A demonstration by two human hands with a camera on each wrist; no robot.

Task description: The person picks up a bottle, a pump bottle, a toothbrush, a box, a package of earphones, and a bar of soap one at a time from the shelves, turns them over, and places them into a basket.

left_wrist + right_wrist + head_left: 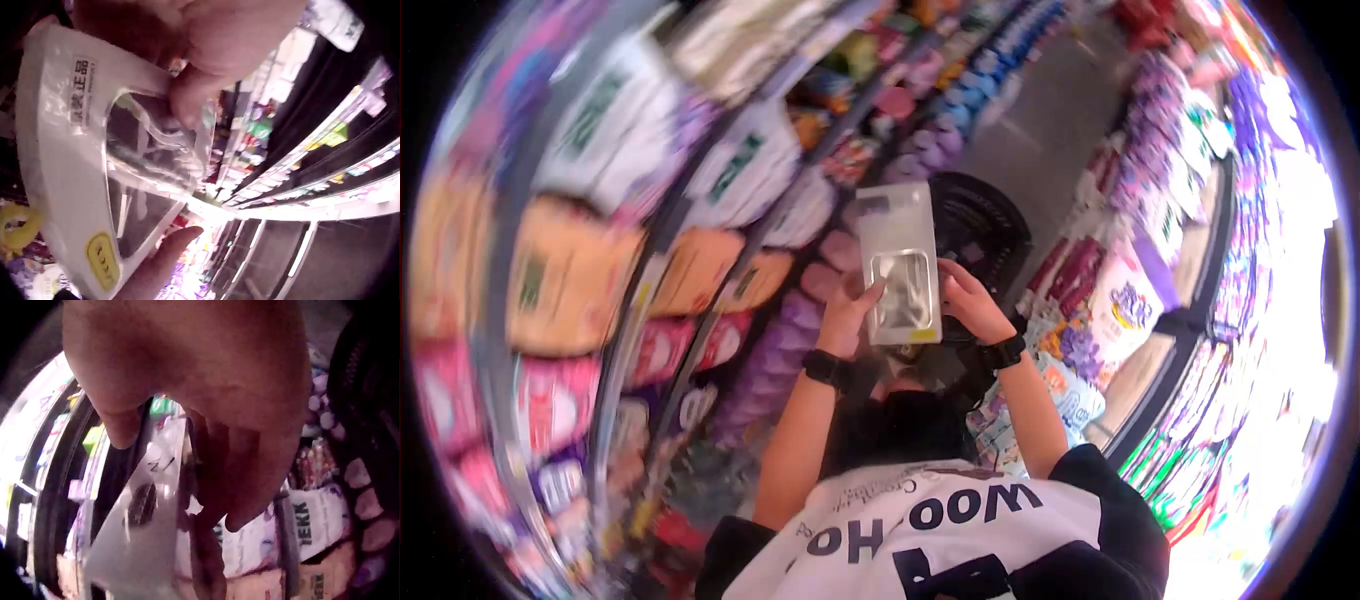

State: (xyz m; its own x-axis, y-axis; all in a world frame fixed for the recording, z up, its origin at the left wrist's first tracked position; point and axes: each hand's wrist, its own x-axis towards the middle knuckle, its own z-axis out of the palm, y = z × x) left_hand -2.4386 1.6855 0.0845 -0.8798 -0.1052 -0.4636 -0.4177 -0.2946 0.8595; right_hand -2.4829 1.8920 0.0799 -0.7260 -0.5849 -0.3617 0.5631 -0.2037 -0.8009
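A white box (900, 215) with a clear window and a yellow label is held upright between both hands. My left hand (849, 312) grips its left edge, thumb over the front; my right hand (974, 300) is at the right edge. In the left wrist view the left hand (219, 37) has its thumb by the window of the box (59, 156), and other fingers show at the lower edge. The right wrist view has the right hand (187, 356) over the box's narrow side (147, 531), fingers bent behind it.
Shelves of packaged goods, with orange packs (570, 275) and pink packs (555, 400), line the left. More packages (1125, 300) fill the right-hand racks. A round black object (990, 225) lies beyond the box, and grey floor (1060, 110) stretches between the shelves.
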